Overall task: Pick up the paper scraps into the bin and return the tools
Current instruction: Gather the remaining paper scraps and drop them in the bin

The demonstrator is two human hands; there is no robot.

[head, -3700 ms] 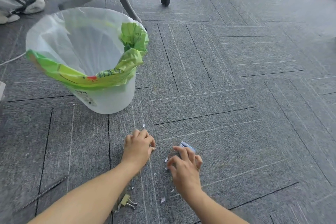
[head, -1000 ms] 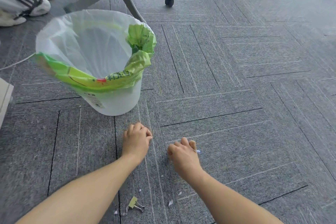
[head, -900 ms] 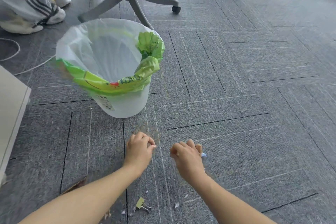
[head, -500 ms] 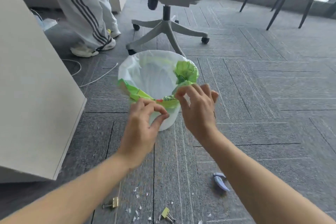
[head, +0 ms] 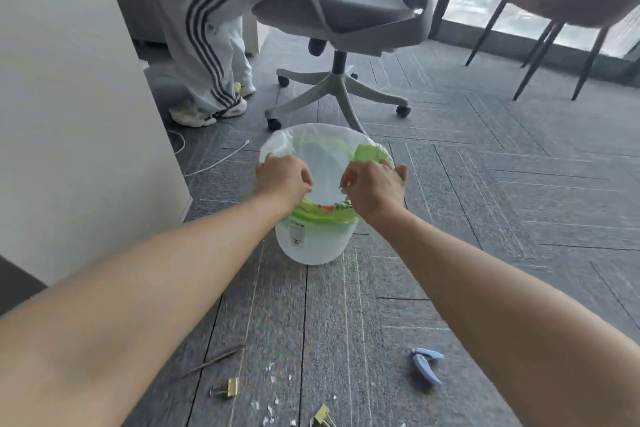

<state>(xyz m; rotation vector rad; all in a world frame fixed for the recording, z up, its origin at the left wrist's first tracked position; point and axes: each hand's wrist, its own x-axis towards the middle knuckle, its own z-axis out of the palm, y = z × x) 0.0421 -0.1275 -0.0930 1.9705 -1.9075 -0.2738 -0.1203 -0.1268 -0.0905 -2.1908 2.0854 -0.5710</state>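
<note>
A white bin (head: 317, 248) with a clear liner and a green bag over its rim stands on the grey carpet. Both my hands hover over its opening. My left hand (head: 282, 176) is above the left rim and my right hand (head: 373, 185) above the right rim. The fingertips of each are pinched downward on tiny white paper scraps that barely show. More paper scraps (head: 273, 378) lie on the carpet near me. Beside them lie a light blue hand tool (head: 426, 367), a thin metal rod (head: 214, 360) and two gold binder clips (head: 231, 389) (head: 322, 413).
A white cabinet (head: 69, 97) stands close on the left. Behind the bin are an office chair's wheeled base (head: 334, 90) and a person's legs in striped trousers (head: 207, 52). A white cable (head: 214, 165) runs along the floor. A brown chair (head: 568, 0) stands far right.
Both hands have left the floor and moved up and forward to the bin's opening. My view has risen with them. The blue tool stays on the carpet.
</note>
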